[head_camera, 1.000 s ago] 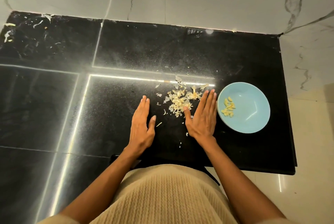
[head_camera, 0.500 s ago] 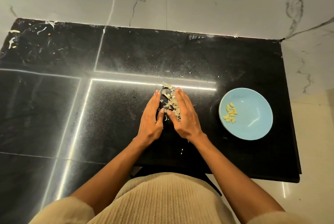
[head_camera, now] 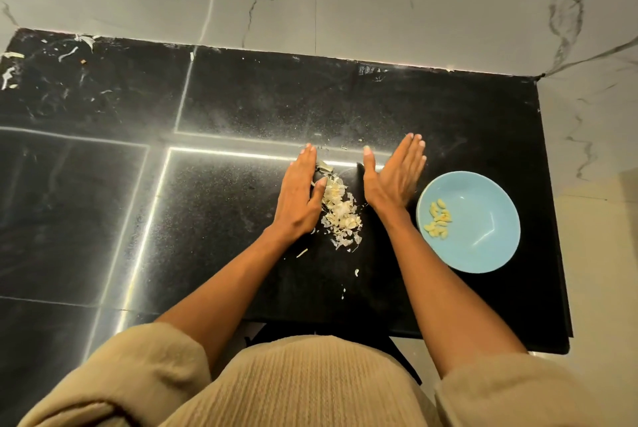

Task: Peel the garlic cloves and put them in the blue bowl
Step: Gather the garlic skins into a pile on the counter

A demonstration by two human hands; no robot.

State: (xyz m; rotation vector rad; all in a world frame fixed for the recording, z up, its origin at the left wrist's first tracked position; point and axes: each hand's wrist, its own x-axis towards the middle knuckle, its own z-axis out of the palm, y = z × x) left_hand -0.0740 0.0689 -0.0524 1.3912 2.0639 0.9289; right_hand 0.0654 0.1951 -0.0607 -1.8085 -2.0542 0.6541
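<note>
The right hand (head_camera: 393, 178) has swung away toward the bowl (head_camera: 483, 240); the left hand (head_camera: 300, 195), fingers straight like the right's, touches the skins (head_camera: 340, 216), whose pile runs toward the slab's near edge.

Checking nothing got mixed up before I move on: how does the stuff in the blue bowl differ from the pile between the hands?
The garlic cloves are plump, smooth and yellowish; the skins are thin, ragged, whitish flakes. The cloves lie in a small cluster in the blue bowl; the skins lie in a loose heap on the black counter, against the left hand. Neither is being held.
</note>
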